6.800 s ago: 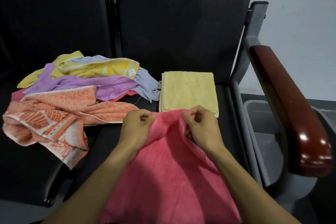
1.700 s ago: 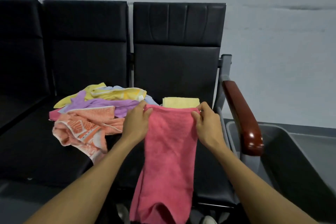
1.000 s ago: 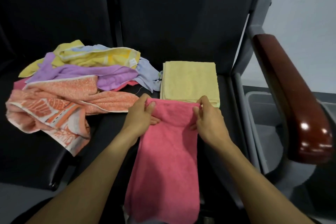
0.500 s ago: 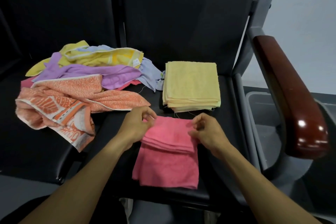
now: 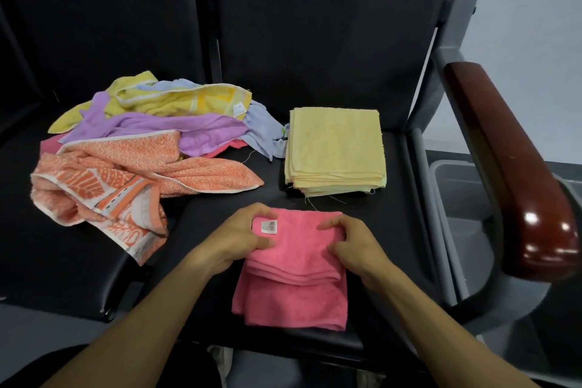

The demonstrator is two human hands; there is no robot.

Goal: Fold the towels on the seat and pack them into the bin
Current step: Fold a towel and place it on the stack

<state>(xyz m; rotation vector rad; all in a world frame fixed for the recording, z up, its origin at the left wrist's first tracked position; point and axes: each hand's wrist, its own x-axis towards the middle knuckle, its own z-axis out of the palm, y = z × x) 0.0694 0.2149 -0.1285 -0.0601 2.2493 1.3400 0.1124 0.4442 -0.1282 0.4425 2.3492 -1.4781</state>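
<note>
Pinching pink towel (image 5: 293,274) at far corners: left hand (image 5: 239,238) with thumb and fingers closed on left corner by white label (image 5: 268,226), right hand (image 5: 349,246) likewise on right corner. Terry cloth, partly folded, stepped layers, flat on black padded seat (image 5: 346,201). Beyond: yellow towel (image 5: 335,148), square stack. Far left: crumpled heap (image 5: 141,148), orange, lilac, yellow. Right, past glossy wooden armrest (image 5: 510,167): grey bin (image 5: 456,186), partly hidden.
</note>
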